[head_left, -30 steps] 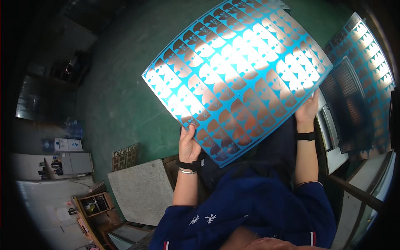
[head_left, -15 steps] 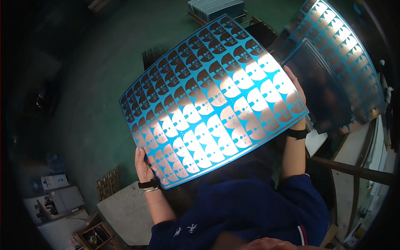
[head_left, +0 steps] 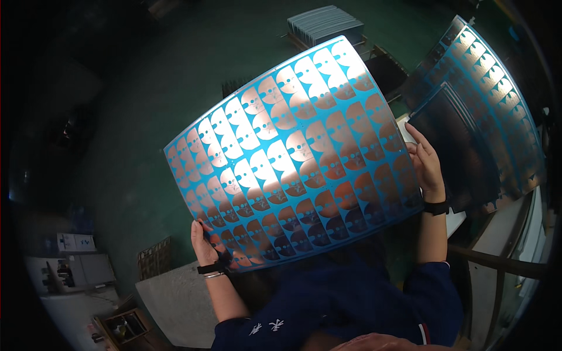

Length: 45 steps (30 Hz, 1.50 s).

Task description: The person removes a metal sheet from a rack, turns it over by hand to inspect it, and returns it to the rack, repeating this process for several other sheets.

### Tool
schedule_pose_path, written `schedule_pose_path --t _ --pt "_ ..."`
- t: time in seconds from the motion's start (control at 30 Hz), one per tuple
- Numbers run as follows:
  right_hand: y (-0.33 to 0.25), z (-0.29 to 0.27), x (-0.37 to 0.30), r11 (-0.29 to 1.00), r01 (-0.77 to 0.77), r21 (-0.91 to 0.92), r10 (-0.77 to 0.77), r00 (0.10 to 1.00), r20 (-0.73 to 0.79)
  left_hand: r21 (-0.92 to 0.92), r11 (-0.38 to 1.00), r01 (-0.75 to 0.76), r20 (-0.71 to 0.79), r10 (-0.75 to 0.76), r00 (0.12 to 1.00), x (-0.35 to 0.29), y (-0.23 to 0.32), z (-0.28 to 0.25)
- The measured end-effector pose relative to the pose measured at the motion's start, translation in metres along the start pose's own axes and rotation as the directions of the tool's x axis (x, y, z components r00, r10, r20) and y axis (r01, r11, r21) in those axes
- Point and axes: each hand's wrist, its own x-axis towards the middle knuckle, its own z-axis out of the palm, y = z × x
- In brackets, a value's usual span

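Note:
A large blue circuit board panel (head_left: pixel 301 125), patterned with rows of shiny copper half-round shapes, is held up tilted in front of me. My left hand (head_left: pixel 204 247) grips its lower left corner, with the thumb at the edge and the other fingers mostly hidden. At the right edge is my right hand (head_left: pixel 426 167), its index finger stretched upward and the others bent in against the panel's border. Bright light glares across the upper and middle copper rows. Dark bands circle both wrists.
More copper-patterned panels (head_left: pixel 515 111) lean upright at the right, beside a dark panel stack (head_left: pixel 453 140). A stack of thin pale sheets (head_left: pixel 325 26) stands at the far side. Lower left are a grey tabletop (head_left: pixel 181 304) and a wooden box (head_left: pixel 124 326).
The panel has tilted, and its glare has moved toward the upper rows. My right hand has moved down and right, so more of its fingers show. My left hand keeps its corner.

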Motion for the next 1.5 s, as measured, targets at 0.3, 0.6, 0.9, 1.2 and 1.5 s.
schedule_pose_path --t 0.3,0.6,0.9,1.2,1.5 --pt "-0.021 0.026 0.027 0.942 0.021 -0.336 -0.022 1.0 0.004 0.09 0.978 -0.191 -0.144 0.202 0.969 -0.012 0.028 0.006" --pt "0.032 -0.023 0.064 0.871 0.251 0.423 -0.335 0.932 0.137 -0.082 0.942 -0.326 0.045 0.33 0.943 0.007 0.017 0.034" --pt "0.077 -0.034 0.053 0.856 0.089 0.509 -0.09 0.996 -0.022 -0.381 0.922 0.077 0.096 -0.043 0.994 -0.014 0.033 0.079" --pt "0.083 -0.038 0.012 0.834 0.033 0.55 0.034 0.993 -0.111 -0.294 0.93 0.219 0.075 -0.206 0.976 -0.009 0.007 0.062" --pt "0.044 0.006 -0.023 0.765 0.206 0.61 -0.103 0.974 -0.2 -0.422 0.899 0.12 0.098 -0.086 0.991 -0.006 0.004 0.056"
